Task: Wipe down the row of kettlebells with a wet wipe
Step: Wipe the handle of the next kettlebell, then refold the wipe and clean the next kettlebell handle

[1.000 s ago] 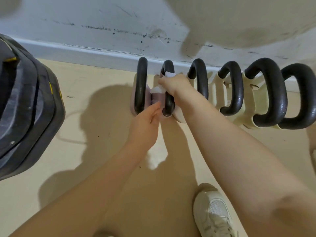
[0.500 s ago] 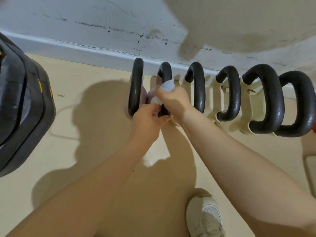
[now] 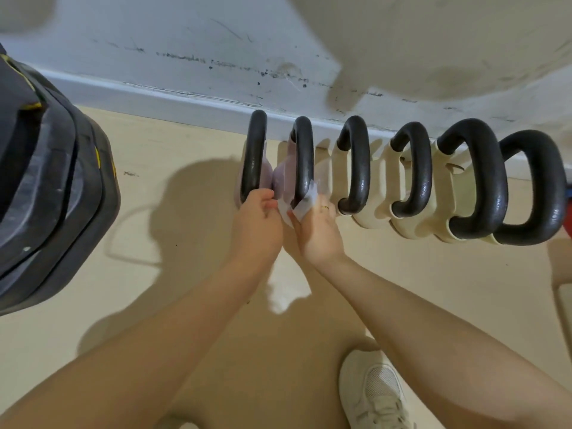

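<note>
Several kettlebells with black handles stand in a row along the wall on the beige floor. The two at the left have pale pink bodies, the others cream bodies [image 3: 411, 221]. My right hand [image 3: 318, 230] holds a white wet wipe [image 3: 305, 205] against the near end of the second kettlebell's handle [image 3: 303, 159]. My left hand [image 3: 258, 221] sits with curled fingers at the near end of the first kettlebell's handle [image 3: 253, 156], its fingertips touching the wipe's left edge.
A stack of black weight plates [image 3: 46, 187] looms at the left. The scuffed white wall and baseboard [image 3: 185, 94] run behind the row. My white shoe [image 3: 374, 391] stands on the floor at the lower right. Something red [image 3: 569, 212] shows at the right edge.
My right hand has slid the wipe from the top of the second handle down to its near end. My left hand has shifted slightly left, toward the first handle's base.
</note>
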